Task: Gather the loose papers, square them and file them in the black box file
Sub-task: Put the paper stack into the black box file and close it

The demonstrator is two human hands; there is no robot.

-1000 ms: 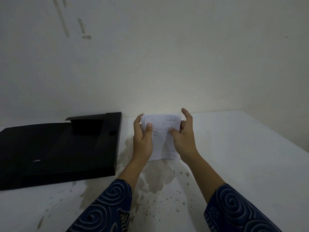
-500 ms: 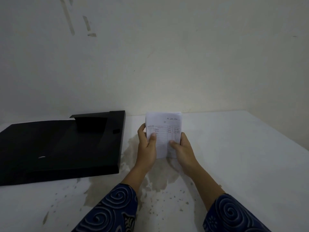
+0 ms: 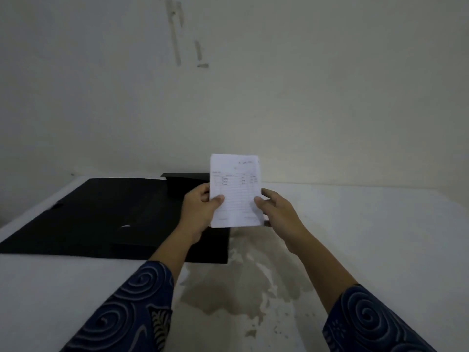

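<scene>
Papers [image 3: 236, 191], pinched upright by left hand [image 3: 200, 212] and right hand [image 3: 276, 212], now lifted off the table [image 3: 368, 237] and shifted left over the open black box file [image 3: 101, 219]; squaring looks done, filing next. Print unreadable, sheet count hidden, file interior too dark.

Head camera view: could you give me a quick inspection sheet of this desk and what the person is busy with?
Surface: white tabletop, with a brownish stain near the front.
Job's things: stack of papers held upright above the table, edges look squared; black box file lies open and flat at the left.
Clutter: nothing seen.
Grippers: left hand grips the stack's left edge; right hand grips its right edge.
Cables: nothing seen.
Surroundings: pale wall with worn marks high up; patterned blue sleeves.
</scene>
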